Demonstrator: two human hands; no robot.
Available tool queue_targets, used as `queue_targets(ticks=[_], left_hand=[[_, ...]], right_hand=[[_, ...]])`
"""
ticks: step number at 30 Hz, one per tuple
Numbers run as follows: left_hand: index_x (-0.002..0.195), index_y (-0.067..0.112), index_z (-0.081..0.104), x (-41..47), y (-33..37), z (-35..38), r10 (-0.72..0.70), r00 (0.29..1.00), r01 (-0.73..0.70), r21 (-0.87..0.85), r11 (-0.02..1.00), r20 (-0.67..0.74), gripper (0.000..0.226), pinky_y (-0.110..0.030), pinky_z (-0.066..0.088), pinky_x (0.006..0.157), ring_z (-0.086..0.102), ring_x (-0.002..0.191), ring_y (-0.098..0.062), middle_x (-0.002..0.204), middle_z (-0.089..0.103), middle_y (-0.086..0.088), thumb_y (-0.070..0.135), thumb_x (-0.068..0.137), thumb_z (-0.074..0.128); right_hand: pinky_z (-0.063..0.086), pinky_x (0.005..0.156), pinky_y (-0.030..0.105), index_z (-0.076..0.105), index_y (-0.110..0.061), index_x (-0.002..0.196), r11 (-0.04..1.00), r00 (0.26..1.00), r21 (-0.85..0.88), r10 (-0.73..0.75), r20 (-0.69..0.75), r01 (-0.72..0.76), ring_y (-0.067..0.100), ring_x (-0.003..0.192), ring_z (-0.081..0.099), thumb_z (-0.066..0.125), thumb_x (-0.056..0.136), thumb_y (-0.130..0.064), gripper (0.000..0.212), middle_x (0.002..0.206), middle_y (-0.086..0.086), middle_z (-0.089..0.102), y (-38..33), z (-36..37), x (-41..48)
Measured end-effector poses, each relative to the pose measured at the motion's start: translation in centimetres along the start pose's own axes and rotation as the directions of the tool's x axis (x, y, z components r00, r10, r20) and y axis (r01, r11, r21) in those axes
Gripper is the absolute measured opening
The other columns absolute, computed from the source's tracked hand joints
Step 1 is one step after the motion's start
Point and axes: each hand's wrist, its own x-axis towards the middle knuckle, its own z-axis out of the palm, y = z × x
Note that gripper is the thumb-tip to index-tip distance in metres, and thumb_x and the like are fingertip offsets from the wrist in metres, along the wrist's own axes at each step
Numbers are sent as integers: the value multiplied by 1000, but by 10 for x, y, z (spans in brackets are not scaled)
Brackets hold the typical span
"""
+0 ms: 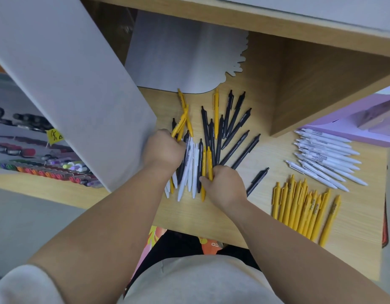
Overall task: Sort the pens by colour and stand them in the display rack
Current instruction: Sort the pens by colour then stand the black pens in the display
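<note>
A mixed heap of black, white and yellow pens (211, 141) lies on the wooden desk (189, 216) in front of me. My left hand (163, 150) grips two yellow pens (179, 126) at the heap's left side. My right hand (224, 187) pinches a yellow pen (209, 161) near the heap's lower middle. To the right lie a sorted row of white pens (325, 159) and a sorted bunch of yellow pens (299, 209). No display rack is clearly in view.
A large grey board (64, 84) leans over the desk's left side. A wooden shelf box (321, 84) stands at the back right, with a purple box (365, 123) beside it. Coloured markers (47, 170) lie on a lower surface at the left.
</note>
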Motion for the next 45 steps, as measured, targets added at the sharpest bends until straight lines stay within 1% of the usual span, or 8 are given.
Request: queue_targets(ticks=[7,14,18,23,30,36,41,45], left_hand=[[62,18,39,-6,6,-9,-69,997,79,-275,958,46,31,-27,33,55,41,55,-21,58,43,0,32,87,49],[92,18,51,-12,2,-9,-67,971,204,-656,727,229,12,-27,26,48,30,48,-14,66,67,-2,16,92,39],[99,18,56,-4,5,-7,-29,964,213,-706,675,264,19,-24,30,44,35,48,-13,72,65,-5,7,95,40],[98,19,54,2,12,0,-139,956,285,-717,636,257,22,-26,36,48,45,52,-14,71,57,-3,7,93,36],[96,26,60,-8,2,-5,-185,968,250,-685,684,168,21,-29,35,59,41,57,-11,66,47,8,40,100,45],[94,19,62,-50,-23,-9,-223,972,218,-652,726,76,27,-18,41,51,48,54,-6,64,49,7,33,104,42],[87,20,54,-73,-35,4,-355,900,419,-727,544,253,22,-29,30,52,37,55,-13,68,45,2,29,102,42],[89,23,60,-78,-42,5,-409,874,454,-737,500,261,20,-28,28,50,35,55,-13,66,42,4,33,100,47]], right_hand=[[39,47,27,47,-13,63,999,1000,-51,-2,-15,1,18,53,50,59,86,-28,29,58,1,50,6,-13,3],[51,55,31,49,-16,67,980,999,-191,-45,18,47,19,61,56,58,87,-37,30,66,0,55,-4,-14,4],[43,53,33,46,-12,66,995,999,93,-29,40,25,18,55,49,54,85,-34,30,60,2,50,-2,-35,3],[51,58,49,50,-12,79,904,998,426,59,-29,-41,23,59,51,45,94,-25,20,65,8,53,-3,-68,34],[46,54,31,55,-15,90,998,989,53,-20,-143,27,22,63,60,51,97,-41,27,71,2,58,-40,-84,117],[35,45,24,50,-16,72,962,981,-271,-26,-194,-29,18,57,54,58,92,-42,34,69,2,57,-66,-70,137],[37,50,27,51,-12,99,968,937,-229,-168,-306,99,25,68,56,48,93,-35,24,84,4,57,-83,-70,132],[37,53,28,51,-15,85,973,970,-139,-203,-132,184,23,68,56,56,90,-33,19,71,-1,52,-94,-54,128]])
